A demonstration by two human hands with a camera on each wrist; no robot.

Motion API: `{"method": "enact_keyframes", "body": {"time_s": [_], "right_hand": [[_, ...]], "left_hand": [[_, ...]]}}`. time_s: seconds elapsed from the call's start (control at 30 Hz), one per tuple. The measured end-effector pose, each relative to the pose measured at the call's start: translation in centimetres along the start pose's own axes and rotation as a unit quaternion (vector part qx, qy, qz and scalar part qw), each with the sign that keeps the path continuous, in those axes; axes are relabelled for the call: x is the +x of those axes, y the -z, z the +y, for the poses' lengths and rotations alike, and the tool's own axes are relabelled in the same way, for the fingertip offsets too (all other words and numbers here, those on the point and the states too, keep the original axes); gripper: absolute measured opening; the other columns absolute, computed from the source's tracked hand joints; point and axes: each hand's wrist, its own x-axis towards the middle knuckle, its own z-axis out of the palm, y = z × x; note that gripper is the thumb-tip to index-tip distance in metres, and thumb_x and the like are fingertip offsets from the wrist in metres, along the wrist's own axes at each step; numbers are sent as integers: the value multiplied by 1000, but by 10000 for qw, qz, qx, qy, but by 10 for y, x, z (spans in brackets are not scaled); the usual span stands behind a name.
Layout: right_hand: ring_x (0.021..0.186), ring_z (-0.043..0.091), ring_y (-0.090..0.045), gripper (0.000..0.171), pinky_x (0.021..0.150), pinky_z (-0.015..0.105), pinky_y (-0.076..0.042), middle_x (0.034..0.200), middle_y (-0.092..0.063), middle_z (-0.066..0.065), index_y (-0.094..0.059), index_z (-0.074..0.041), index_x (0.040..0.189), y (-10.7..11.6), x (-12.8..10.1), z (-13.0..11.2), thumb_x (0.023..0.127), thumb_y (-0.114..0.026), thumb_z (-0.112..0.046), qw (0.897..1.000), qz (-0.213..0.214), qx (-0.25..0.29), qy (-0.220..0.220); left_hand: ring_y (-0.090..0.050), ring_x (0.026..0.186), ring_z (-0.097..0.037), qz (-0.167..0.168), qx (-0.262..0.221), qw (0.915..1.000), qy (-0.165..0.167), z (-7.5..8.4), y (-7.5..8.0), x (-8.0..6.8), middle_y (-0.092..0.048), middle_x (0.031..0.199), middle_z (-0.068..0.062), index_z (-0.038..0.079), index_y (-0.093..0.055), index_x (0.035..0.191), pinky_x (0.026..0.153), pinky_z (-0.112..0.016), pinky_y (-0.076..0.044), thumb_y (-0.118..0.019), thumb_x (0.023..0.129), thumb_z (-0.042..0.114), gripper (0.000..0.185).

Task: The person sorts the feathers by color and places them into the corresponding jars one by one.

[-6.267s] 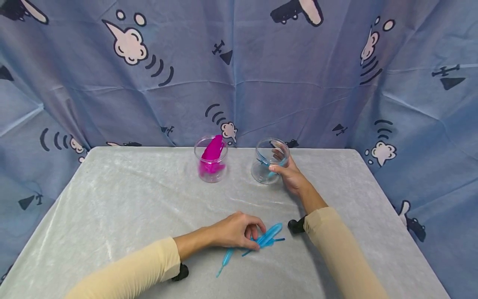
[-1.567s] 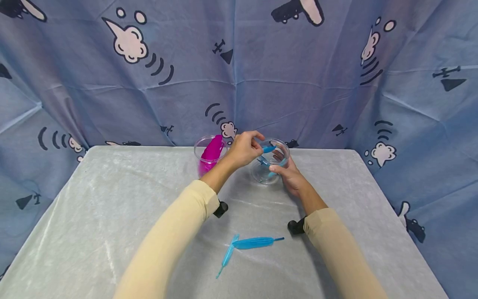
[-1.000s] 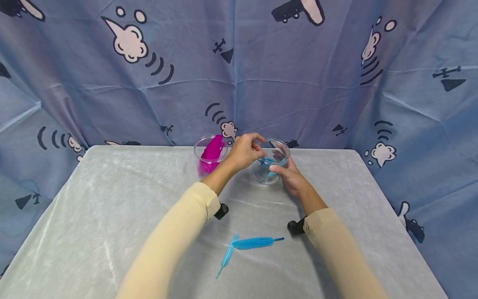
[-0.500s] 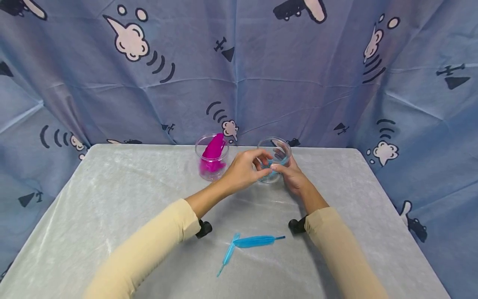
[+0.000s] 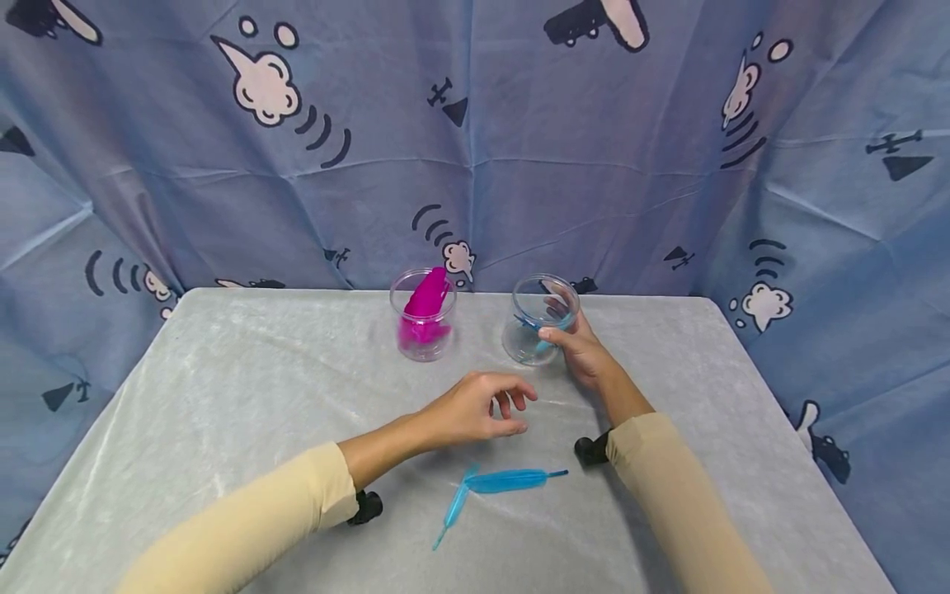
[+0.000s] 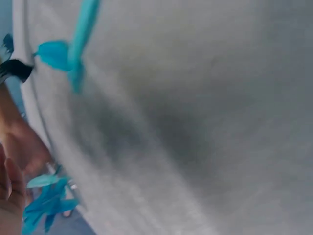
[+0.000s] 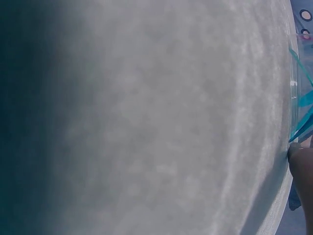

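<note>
Left hand (image 5: pixel 478 408) is hovering over the grey table (image 5: pixel 223 396) in the head view, fingers loosely curled and holding nothing. Two blue feathers (image 5: pixel 505 480) are lying on the cloth just in front of it, nearer the person, touching each other at one end: one is pointing sideways, the other is slanting down towards the near edge. Both are slim and bright turquoise with thin quills. Right hand (image 5: pixel 582 351) is gripping the clear jar (image 5: pixel 536 330), thumb on the near wall, fingers wrapping round behind; blue feathers are showing inside. A second clear jar (image 5: pixel 423 330), holding magenta feathers (image 5: pixel 425 301), is standing just left of it, apart. Count: two jars, two loose blue feathers.

Left wrist view is blurring; the two loose feathers (image 6: pixel 73 46) are appearing near the top left, with the held jar's blue feathers at the bottom left.

Right wrist view is showing mostly table cloth, with the jar wall (image 7: pixel 301 93) and blue quills at the right edge and a fingertip (image 7: pixel 301 161) touching it.
</note>
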Motion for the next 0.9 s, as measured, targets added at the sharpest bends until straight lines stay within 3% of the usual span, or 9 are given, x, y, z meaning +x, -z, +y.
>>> {"method": "enact_keyframes", "body": {"time_s": [0.17, 0.37, 0.6, 0.9], "right_hand": [[150, 28, -11, 82, 120, 49, -7, 162, -17, 18, -23, -21, 154, -1, -1, -2, 85, -61, 2, 10000, 33, 17, -92], [150, 28, -10, 83, 121, 49, -5, 162, -16, 19, -23, -20, 155, -1, -1, -2, 85, -61, 2, 9999, 57, 81, -113], [151, 27, -9, 87, 121, 48, -5, 163, -14, 17, -15, -16, 157, -1, -1, 0, 85, -61, 0, 9998, 31, 61, -199], [151, 29, -9, 81, 121, 48, -5, 163, -14, 19, -25, -23, 153, 0, 0, 1, 84, -61, 1, 9998, 12, 121, -123]], "left_hand": [[-63, 80, -9, -318, -145, 9994, 75, -8, -8, -18, -70, 99, -12, 2, -66, 119, 72, -31, -57, -79, 84, 8, 38], [-64, 83, -14, -577, -141, 9979, 275, -14, -16, -33, -69, 99, -9, 2, -66, 120, 73, -24, -55, -81, 83, 9, 41], [-62, 87, -8, -867, -74, 9949, 515, -20, -22, -44, -69, 99, -2, 6, -66, 121, 78, -20, -52, -82, 82, 10, 43], [-61, 90, -1, -1105, 128, 9921, 573, -28, -30, -51, -68, 99, 3, 9, -66, 122, 82, -17, -49, -86, 79, 15, 48]]}}
